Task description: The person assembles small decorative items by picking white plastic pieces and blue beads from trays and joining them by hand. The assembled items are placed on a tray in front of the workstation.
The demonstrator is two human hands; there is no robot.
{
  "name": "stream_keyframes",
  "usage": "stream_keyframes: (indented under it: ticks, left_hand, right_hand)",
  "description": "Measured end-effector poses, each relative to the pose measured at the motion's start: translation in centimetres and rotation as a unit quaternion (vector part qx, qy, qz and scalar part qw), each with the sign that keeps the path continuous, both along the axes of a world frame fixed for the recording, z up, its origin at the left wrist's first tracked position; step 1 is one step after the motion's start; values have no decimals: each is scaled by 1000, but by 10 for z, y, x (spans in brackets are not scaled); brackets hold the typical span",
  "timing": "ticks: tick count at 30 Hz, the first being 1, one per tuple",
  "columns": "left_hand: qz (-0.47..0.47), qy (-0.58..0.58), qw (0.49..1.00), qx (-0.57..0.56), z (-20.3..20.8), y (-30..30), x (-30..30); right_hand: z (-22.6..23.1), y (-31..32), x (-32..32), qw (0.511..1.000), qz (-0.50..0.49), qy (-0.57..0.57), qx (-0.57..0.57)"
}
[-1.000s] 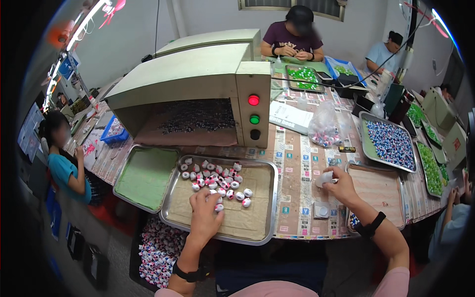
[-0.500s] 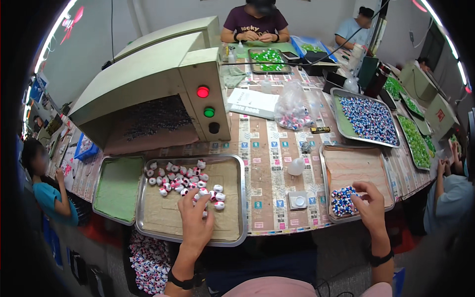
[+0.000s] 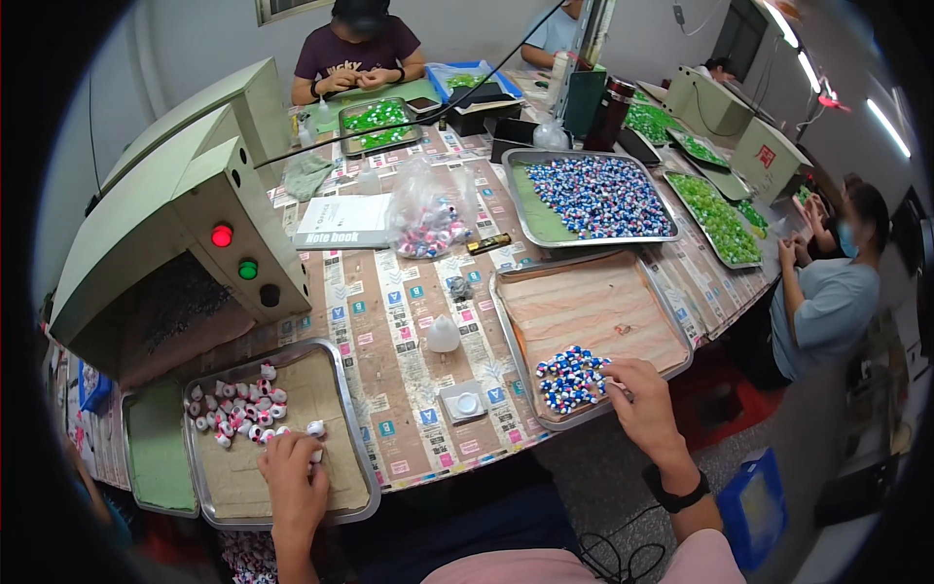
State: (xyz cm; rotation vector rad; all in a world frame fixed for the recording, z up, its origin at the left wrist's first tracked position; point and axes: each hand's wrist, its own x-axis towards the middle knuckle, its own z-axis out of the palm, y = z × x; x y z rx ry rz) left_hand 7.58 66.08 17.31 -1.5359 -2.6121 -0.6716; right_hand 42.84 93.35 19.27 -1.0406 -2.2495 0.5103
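My left hand [image 3: 295, 482] is over the near-left metal tray [image 3: 229, 487], fingers curled around a small white piece [image 3: 316, 456] at the thumb. Beyond it lies a loose group of rounded white-and-pink pieces [image 3: 238, 409] on the tray's tan lining. My right hand [image 3: 637, 404] reaches over the near edge of the right tray [image 3: 584, 302], which has a striped, peach-coloured lining. Its thumb and fingers are pinched beside a pile of small blue-and-white pieces [image 3: 572, 380]. Something small and thin shows at those fingertips, too small to name.
Between the trays are a white squeeze bottle [image 3: 443, 334] and a small square holder [image 3: 464, 402]. Behind stand a plastic bag of pieces [image 3: 428, 219], a notebook [image 3: 342, 222] and a full tray [image 3: 603, 195]. A beige machine [image 3: 185, 253] stands left. Co-workers sit around the table.
The view has swung right, so the table sits further left in it. My left hand remains at the left tray and my right hand at the blue-and-white pile.
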Motion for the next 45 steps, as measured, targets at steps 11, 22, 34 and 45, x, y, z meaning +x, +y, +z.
stream_keyframes:
  ticks: [11,22,34,45]
  left_hand:
    - [28,29,992,119,3,-10,11]
    - [24,-687,677,262,24,0,76]
    - [-22,-892,392,223,0,15,93]
    - [-29,-882,420,213,-5,12,97]
  right_hand:
    - [3,6,-15,974,26,-200,-101]
    - [11,5,-9,961,91,15,-262]
    - [2,-48,-55,819,234,201,-484]
    - [-3,-49,-71,792,131,211,-558]
